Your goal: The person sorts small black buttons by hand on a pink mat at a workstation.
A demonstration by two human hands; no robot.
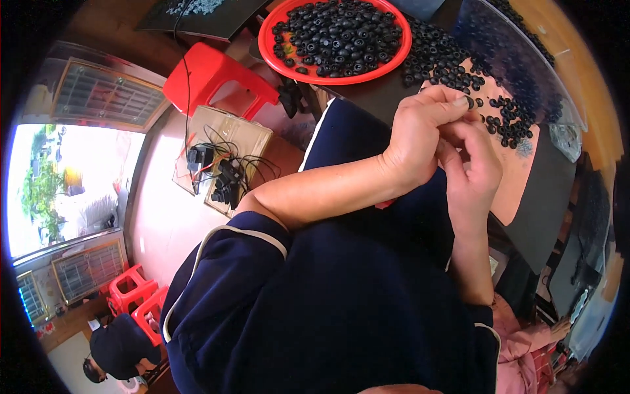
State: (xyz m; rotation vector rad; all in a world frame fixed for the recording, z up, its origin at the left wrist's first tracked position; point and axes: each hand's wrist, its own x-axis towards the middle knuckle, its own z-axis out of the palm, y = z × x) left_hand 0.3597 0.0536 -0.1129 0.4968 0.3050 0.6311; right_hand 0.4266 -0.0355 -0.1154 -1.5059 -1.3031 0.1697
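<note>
- Small black rubber ring (pixel 468 102): one, pinched at the fingertips of the left hand (pixel 420 134), right at the edge of the work surface.
- Left hand: one, fingers closed on that ring, its forearm crossing the dark blue clothing from the left.
- Right hand (pixel 474 167): one, raised just below the left and touching it; its fingers curl up toward the ring, but I cannot tell whether they grip it.
- Red round tray (pixel 275 56): one, above the hands, heaped with black rings too many to count.
- Loose black rings (pixel 446 62): a wide scatter, uncountable, spread over the orange-pink table top (pixel 525 171) between the tray and the hands.
- Red plastic stools: one (pixel 210 79) beside the tray, two more (pixel 134 295) far off at the lower left.
- Cardboard sheet (pixel 243 134): one, on the floor, carrying a tangle of black parts and wires.
- Another person (pixel 118 348): one, in dark clothes, at the lower left rim.
</note>
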